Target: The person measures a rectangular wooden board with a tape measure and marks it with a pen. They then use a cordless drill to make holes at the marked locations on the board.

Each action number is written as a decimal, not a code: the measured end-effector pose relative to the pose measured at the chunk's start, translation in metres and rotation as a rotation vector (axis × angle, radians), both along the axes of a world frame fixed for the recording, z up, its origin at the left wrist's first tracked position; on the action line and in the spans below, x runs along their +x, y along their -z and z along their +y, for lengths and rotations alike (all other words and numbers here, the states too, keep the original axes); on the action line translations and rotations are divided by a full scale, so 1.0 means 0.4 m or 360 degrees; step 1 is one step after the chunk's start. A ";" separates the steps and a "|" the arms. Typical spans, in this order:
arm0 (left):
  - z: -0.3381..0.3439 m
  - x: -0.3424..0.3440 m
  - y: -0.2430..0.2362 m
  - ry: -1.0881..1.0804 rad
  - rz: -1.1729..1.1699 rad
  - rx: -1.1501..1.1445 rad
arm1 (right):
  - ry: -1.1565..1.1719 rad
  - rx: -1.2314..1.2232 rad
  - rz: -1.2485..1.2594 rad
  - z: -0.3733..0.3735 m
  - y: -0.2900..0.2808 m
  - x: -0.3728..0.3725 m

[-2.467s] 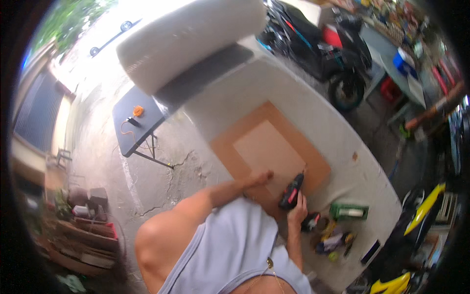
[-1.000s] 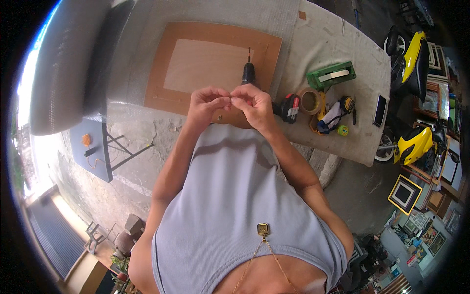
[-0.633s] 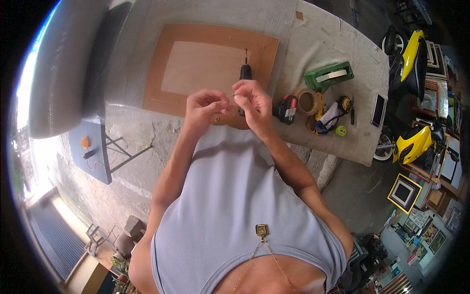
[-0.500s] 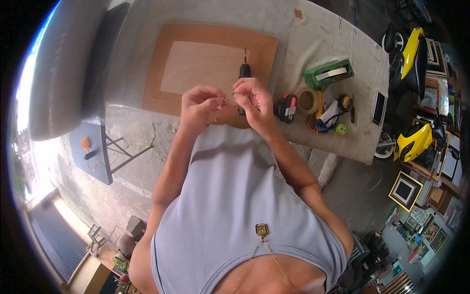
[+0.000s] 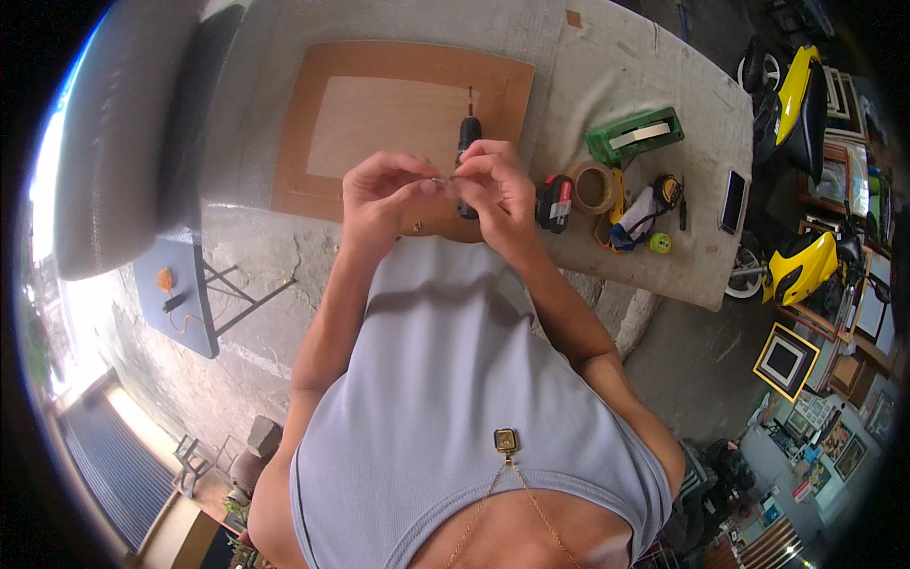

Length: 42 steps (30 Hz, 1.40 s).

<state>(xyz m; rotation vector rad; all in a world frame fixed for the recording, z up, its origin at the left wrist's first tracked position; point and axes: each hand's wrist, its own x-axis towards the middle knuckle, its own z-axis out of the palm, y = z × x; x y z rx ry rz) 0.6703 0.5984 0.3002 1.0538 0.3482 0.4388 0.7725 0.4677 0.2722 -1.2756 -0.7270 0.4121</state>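
Observation:
My left hand (image 5: 387, 194) and my right hand (image 5: 498, 190) meet over the near edge of the brown-bordered panel (image 5: 294, 142). Both are closed in a fingertip pinch. A small shiny piece (image 5: 436, 180) shows at my left fingertips; its kind is too small to tell. My right fingers pinch something tiny and dark, nearly touching that piece. Under my right hand lies a black power drill (image 5: 469, 133), its bit pointing to the far side, its body partly covered by the hand. A small brass-coloured bit (image 5: 417, 227) rests at the panel's near edge.
Right of the drill are a red-and-black battery pack (image 5: 555, 203), a tape roll (image 5: 594, 188), a green tape dispenser (image 5: 633, 137), a yellow-black tape measure (image 5: 669, 192) and a phone (image 5: 732, 201). A large grey padded roll (image 5: 123, 142) stands left. Yellow motorbikes (image 5: 801, 275) are farther right.
My two hands have come closer together, so the small pieces at their fingertips nearly meet. The view has shifted slightly; the drill and other tools lie as before.

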 end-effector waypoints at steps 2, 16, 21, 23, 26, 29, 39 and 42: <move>0.001 0.001 0.001 0.0024 -0.0073 0.0051 | 0.0042 -0.0007 -0.0123 -0.001 -0.002 0.006; -0.012 0.000 -0.051 0.0096 -0.0018 0.0582 | -0.0166 -0.0160 0.0286 -0.005 -0.022 -0.007; -0.014 -0.001 -0.055 0.0084 0.0000 0.0502 | -0.0152 -0.0210 0.0135 -0.003 -0.027 -0.019; -0.013 -0.002 -0.054 0.0087 0.0017 0.0509 | -0.0155 -0.0226 0.0099 -0.002 -0.027 -0.022; -0.012 -0.002 -0.050 0.0084 0.0050 0.0540 | -0.0139 -0.0184 0.0094 -0.002 -0.016 -0.027; -0.014 -0.003 -0.052 0.0105 0.0079 0.0552 | -0.0090 -0.0160 0.0134 -0.002 -0.009 -0.032; -0.017 -0.008 -0.041 0.0075 0.0055 0.0619 | -0.0092 -0.0075 0.0314 -0.007 -0.044 -0.026; -0.021 -0.005 -0.049 0.0057 0.0042 0.0665 | -0.0090 -0.0081 0.0307 -0.010 -0.044 -0.023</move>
